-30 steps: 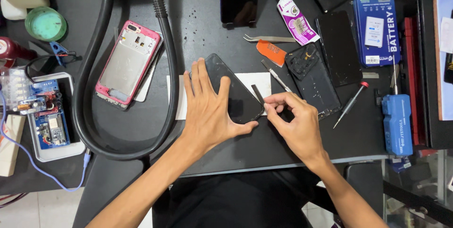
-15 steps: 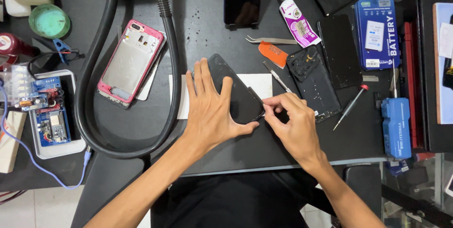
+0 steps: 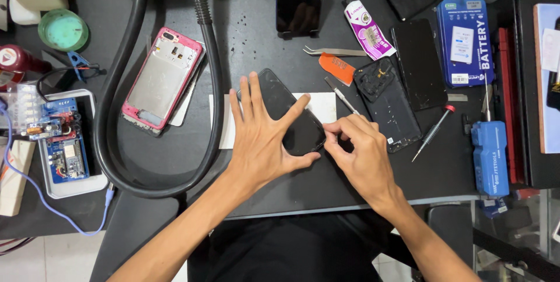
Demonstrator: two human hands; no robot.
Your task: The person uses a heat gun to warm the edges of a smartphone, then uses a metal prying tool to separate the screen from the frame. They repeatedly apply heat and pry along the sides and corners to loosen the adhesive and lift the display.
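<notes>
pressing one phone (image 3: 291,115) — two hands: left hand (image 3: 262,139), right hand (image 3: 361,153)

A phone repair bench: gutted pink phone (image 3: 162,80) at ten o'clock, tweezers (image 3: 328,51) at twelve, screwdriver (image 3: 433,132) at three

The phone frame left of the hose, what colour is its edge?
Pink. The phone frame has a pink edge around a silver middle, seen in the head view.
</notes>
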